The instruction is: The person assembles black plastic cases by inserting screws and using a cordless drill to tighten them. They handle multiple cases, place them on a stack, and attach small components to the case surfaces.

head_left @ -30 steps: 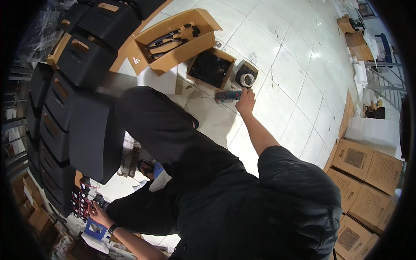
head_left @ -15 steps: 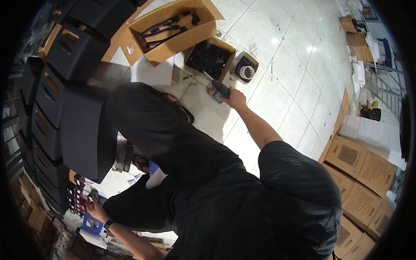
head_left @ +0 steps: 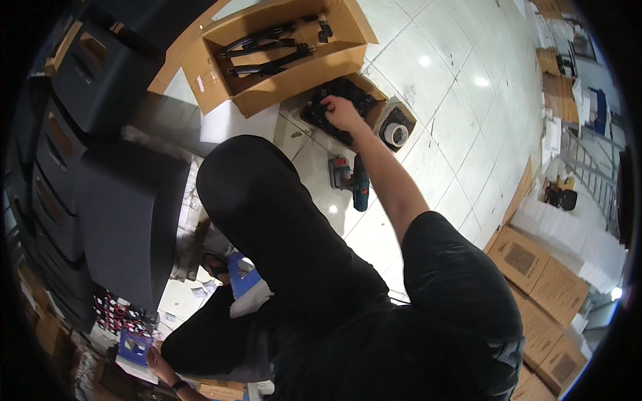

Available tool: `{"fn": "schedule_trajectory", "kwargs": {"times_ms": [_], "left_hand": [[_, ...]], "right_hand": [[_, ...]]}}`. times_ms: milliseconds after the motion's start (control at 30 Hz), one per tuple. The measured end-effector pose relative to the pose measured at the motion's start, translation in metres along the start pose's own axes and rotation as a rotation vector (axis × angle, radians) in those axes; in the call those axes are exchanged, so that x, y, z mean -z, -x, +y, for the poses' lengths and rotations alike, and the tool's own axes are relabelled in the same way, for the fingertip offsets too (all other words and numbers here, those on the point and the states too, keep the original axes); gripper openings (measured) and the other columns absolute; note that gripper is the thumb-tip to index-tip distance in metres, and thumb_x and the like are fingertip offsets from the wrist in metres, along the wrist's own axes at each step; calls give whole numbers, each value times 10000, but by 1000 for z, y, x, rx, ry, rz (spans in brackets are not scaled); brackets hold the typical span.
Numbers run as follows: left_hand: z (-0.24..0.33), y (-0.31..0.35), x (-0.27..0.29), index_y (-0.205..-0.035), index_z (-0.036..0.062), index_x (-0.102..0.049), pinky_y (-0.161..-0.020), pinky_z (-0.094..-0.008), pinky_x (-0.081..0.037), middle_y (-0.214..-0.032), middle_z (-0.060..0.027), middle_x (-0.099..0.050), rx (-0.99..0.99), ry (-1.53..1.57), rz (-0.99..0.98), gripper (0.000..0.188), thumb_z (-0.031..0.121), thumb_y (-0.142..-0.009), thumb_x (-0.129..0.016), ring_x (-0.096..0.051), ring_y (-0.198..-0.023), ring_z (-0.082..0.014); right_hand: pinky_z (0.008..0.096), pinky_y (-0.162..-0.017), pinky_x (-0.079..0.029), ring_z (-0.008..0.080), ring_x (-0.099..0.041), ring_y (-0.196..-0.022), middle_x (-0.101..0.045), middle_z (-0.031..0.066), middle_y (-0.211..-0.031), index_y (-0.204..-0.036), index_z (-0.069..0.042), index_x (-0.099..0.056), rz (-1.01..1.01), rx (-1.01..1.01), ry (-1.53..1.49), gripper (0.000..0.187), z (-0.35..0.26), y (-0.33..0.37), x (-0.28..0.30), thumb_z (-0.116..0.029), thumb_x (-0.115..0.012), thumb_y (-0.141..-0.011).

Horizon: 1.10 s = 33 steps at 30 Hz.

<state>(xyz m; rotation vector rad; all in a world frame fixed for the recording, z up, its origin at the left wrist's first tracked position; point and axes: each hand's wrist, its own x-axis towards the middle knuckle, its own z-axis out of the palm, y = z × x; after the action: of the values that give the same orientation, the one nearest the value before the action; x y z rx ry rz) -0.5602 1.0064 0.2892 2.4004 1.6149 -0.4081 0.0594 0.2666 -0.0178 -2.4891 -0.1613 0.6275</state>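
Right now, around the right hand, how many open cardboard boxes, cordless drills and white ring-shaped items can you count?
Open cardboard boxes: 3 (large box, medium box under the right hand, small box)
Cordless drill: 1
White ring-shaped item: 1
Total: 5

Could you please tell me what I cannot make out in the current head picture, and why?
All in the head view:
Whether the right hand pinches any of the black parts: too small and dark.
The front end of the drill: apparently behind the right forearm.
What lies directly under the white roll: the roll covers it.
Whether the left hand holds anything: too small.
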Motion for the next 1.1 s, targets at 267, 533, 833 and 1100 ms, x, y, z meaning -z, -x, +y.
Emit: {"fn": "schedule_trajectory", "kwargs": {"times_ms": [267,533,833,1100], "left_hand": [[64,17,-15,-1365,-80,-615,-1054,-389,-493,-1306,-181,-680,202,456,1,553,379,-1058,-637,-638,-1187,-262],[84,2,-10,-1392,-108,-583,-1060,-379,-491,-1339,-214,-673,202,342,-118,587,357,-1042,-653,-643,-1208,-269],[90,5,-15,-1337,-117,-619,-1037,-372,-477,-1292,-195,-691,130,305,-84,529,327,-1050,-645,-648,-1132,-250],[83,-3,-14,-1286,-100,-664,-1015,-364,-475,-1228,-177,-724,111,281,-91,484,324,-1056,-634,-646,-1109,-246]], "right_hand": [[513,-1073,-514,487,-560,-1283,-431,355,-1458,-1567,-159,-405,54,-439,268,994,-15,-50,-87,-388,-880,-725],[491,-1014,-561,469,-628,-1195,-520,313,-1338,-1414,-193,-547,1,-376,276,768,-7,-42,-75,-215,-873,-719],[449,-886,-582,362,-691,-1068,-700,152,-1106,-1024,-129,-764,258,-192,69,373,16,-26,-81,-188,-869,-672],[349,-888,-620,226,-712,-999,-715,100,-1124,-1118,-32,-718,386,-494,-829,267,10,4,-79,-115,-800,-877]]}}
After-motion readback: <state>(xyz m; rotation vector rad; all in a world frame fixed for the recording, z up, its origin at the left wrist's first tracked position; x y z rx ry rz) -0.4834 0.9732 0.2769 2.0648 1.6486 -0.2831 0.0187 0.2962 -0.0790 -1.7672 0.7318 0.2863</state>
